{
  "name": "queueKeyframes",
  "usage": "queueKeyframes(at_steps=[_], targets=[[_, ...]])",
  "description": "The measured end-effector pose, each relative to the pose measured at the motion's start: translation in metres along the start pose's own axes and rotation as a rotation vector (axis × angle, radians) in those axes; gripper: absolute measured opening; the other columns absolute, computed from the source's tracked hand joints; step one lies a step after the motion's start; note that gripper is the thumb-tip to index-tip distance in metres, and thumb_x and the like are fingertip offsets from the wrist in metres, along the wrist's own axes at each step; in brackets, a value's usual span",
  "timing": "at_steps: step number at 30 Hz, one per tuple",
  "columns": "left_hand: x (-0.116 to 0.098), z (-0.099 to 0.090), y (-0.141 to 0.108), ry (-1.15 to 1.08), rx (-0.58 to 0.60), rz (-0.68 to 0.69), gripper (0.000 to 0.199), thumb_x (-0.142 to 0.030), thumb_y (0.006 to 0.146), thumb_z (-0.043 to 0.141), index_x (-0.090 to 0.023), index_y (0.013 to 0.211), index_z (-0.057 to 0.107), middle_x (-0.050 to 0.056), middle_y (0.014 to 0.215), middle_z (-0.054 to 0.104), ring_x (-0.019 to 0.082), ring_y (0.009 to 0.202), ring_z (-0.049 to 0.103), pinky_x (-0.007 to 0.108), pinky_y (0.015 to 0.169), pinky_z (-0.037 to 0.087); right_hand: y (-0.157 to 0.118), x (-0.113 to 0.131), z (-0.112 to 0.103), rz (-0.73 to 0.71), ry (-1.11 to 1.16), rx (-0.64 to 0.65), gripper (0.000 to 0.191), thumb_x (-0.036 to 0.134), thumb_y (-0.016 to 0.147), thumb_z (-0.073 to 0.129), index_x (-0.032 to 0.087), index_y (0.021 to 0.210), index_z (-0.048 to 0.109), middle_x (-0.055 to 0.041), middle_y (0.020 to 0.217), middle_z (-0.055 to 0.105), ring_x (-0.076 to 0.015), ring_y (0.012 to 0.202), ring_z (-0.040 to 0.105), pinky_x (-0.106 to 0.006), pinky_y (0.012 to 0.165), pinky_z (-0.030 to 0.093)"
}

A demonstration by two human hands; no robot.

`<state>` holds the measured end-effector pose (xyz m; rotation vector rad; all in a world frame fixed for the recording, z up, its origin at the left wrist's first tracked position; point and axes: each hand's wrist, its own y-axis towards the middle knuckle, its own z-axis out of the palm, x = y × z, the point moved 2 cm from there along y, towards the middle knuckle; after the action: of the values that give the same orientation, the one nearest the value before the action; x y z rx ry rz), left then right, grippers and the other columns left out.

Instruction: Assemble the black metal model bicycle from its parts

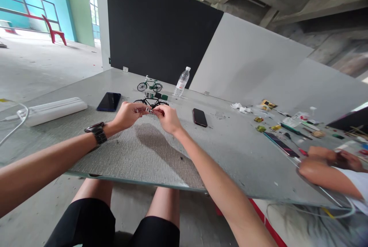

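Both hands are pinching at once: left hand [126,113] and right hand [170,120] have their fingertips closed on a tiny silvery bit [147,110], held up over the near side of the table [230,151]. Too small to say what it is, tbh. Just behind it is the black bike [153,102], partly blocked by the fingers, so I can't tell if it's complete. Behind that, the green bike [150,85] stands upright and looks pretty much whole. A few loose dark and green pieces [164,97] sit between the two bikes, so I'd guess one's built and there's some fitting left, silvery bit included.

Table's grey, textured up close, with a phone on either side of the hands, a bottle [182,83] near the black panel [161,21], and a white case [56,111] off left. Another person's arm [327,176] rests by the clutter at right. Room's bare concrete, red chair [54,32] way back.
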<state>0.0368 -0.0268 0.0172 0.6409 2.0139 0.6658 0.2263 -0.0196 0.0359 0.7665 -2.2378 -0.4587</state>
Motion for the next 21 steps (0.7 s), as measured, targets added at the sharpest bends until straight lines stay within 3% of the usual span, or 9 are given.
queueKeyframes(at_steps=[6,10,14,17,21], targets=[[0.002,0.0,0.003,0.072,0.036,0.022,0.021,-0.032,0.088,0.066,-0.018,0.097,0.079,0.003,0.073,0.076,0.013,0.06,0.06,0.023,0.06,0.046,0.001,-0.003,-0.001,0.0,0.034,0.06,0.02,0.029,0.098,0.057,0.018,0.091,0.072,-0.0036,0.082,0.066,-0.0168,0.077,0.059,-0.029,0.073,0.043],[0.008,0.003,0.007,0.124,0.055,-0.024,0.025,-0.041,0.088,0.068,-0.02,0.095,0.077,0.004,0.084,0.078,0.017,0.07,0.067,0.027,0.069,0.049,0.003,-0.007,-0.007,-0.094,-0.08,0.01,0.021,0.027,0.101,0.049,0.019,0.095,0.068,-0.006,0.092,0.063,-0.0178,0.085,0.059,-0.03,0.079,0.045],[0.014,0.004,0.007,0.122,0.039,-0.096,0.026,-0.044,0.085,0.072,-0.019,0.091,0.073,0.004,0.084,0.077,0.018,0.073,0.068,0.029,0.071,0.05,0.004,-0.017,-0.02,-0.084,-0.12,-0.034,0.019,0.032,0.1,0.05,0.019,0.096,0.064,-0.0069,0.097,0.062,-0.0171,0.083,0.059,-0.03,0.078,0.047],[0.015,0.003,0.007,0.109,0.031,-0.121,0.026,-0.043,0.082,0.075,-0.018,0.086,0.069,0.004,0.08,0.075,0.018,0.07,0.066,0.029,0.069,0.05,0.003,-0.029,-0.027,-0.057,-0.166,0.022,0.019,0.031,0.099,0.052,0.018,0.093,0.064,-0.0059,0.094,0.063,-0.0154,0.078,0.058,-0.029,0.075,0.046],[0.014,0.002,0.006,0.098,0.047,-0.136,0.023,-0.04,0.082,0.074,-0.018,0.082,0.066,0.003,0.075,0.072,0.016,0.067,0.063,0.029,0.068,0.049,0.002,-0.042,-0.034,0.015,-0.239,0.205,0.016,0.029,0.094,0.059,0.019,0.087,0.068,-0.0046,0.087,0.067,-0.0166,0.08,0.06,-0.029,0.072,0.043]])
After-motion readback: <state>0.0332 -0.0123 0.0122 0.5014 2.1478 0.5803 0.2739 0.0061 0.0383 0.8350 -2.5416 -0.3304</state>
